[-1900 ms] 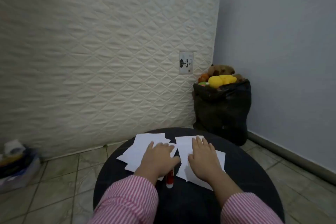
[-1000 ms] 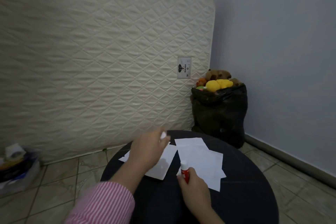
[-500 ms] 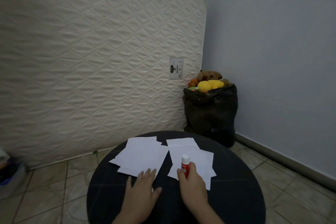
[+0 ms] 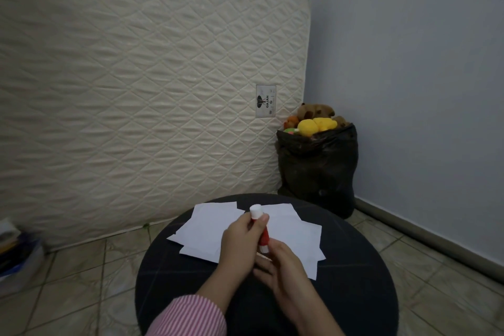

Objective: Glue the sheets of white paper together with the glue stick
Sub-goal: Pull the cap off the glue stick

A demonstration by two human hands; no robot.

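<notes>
both hands (image 4: 241, 237) (image 4: 283, 264) grip the capped red-and-white glue stick (image 4: 261, 229), fingers curled; loose white paper sheets (image 4: 207, 229) seemingly unglued.

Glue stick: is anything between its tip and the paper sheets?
Yes: the white cap is on the glue stick, held by both the left hand and right hand above the paper sheets.

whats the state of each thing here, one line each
glue stick: capped, lifted off the table, gripped at both ends
left hand: grips the glue stick's upper, cap end
right hand: holds the stick's lower end
sheets of white paper: loose, overlapping, flat on the round black table
black bag: open, toys on top
</notes>
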